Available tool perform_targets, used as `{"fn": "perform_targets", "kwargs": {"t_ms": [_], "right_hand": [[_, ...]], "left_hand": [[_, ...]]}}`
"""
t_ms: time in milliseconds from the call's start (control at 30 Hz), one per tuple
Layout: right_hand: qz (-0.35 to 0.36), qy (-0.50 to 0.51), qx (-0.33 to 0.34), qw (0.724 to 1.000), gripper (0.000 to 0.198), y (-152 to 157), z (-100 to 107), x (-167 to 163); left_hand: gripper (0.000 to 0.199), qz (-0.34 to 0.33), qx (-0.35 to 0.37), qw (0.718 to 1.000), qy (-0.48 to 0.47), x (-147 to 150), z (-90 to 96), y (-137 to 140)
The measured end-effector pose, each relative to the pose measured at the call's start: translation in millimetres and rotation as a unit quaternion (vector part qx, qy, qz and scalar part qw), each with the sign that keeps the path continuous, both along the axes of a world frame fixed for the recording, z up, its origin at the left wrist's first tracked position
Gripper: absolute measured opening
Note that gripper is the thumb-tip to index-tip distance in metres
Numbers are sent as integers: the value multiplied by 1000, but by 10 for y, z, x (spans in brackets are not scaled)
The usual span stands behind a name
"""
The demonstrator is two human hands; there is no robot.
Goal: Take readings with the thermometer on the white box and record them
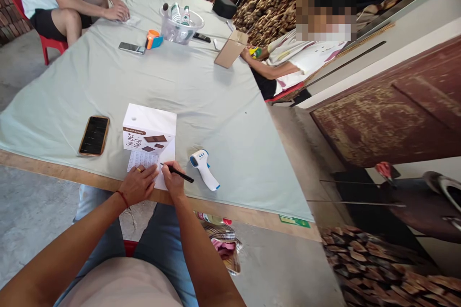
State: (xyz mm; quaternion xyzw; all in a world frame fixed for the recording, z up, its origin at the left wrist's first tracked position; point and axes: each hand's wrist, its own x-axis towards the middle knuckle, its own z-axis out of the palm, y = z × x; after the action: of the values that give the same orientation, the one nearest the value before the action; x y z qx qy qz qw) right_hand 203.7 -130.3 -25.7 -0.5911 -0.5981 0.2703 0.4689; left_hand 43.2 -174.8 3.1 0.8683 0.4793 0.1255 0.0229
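Observation:
My left hand (139, 184) lies with its fingers stretched out over a printed sheet (140, 159) at the table's near edge. In my right hand (174, 182) is a black pen (184, 174), its tip at a white paper (167, 151) beside the left fingertips. Just behind the papers stands a white box (149, 129) with brown chocolate-bar pictures, partly covering them. A white and blue infrared thermometer (204, 168) lies right of my right hand. Left of the box is a phone (94, 135) in an orange-brown case.
Farther along the cloth-covered table (230, 120) are another phone (132, 48), an orange and blue object (153, 39), a clear basin (194, 24) with bottles and a cardboard box (231, 49). People sit around it. Stacked firewood (382, 268) lies at lower right.

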Motion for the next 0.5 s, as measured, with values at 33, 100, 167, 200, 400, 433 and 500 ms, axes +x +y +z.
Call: {"fn": "perform_targets", "kwargs": {"t_ms": [33,100,167,200,400,433,500], "right_hand": [[2,0,-1,1000,20,3,-2,2],[7,1,-6,1000,19,6,-4,3],[8,4,-11,1000,18,4,-6,-1],[8,6,-12,1000,18,0,-7,-5],[-14,-5,27,1000,21,-18,17,27],[-8,-24,42,999,23,-4,30,61],[27,-86,63,994,28,54,56,157]], "left_hand": [[40,0,2,1000,2,-1,2,-1],[40,-1,3,1000,3,-2,2,-2],[40,-3,2,1000,-2,-3,-3,-1],[40,-3,1,1000,-7,-2,-7,0],[34,-1,-4,999,-53,-17,-21,16],[30,-1,-3,998,-68,-31,-17,12],[23,-2,-9,994,-108,-74,2,-10]]}}
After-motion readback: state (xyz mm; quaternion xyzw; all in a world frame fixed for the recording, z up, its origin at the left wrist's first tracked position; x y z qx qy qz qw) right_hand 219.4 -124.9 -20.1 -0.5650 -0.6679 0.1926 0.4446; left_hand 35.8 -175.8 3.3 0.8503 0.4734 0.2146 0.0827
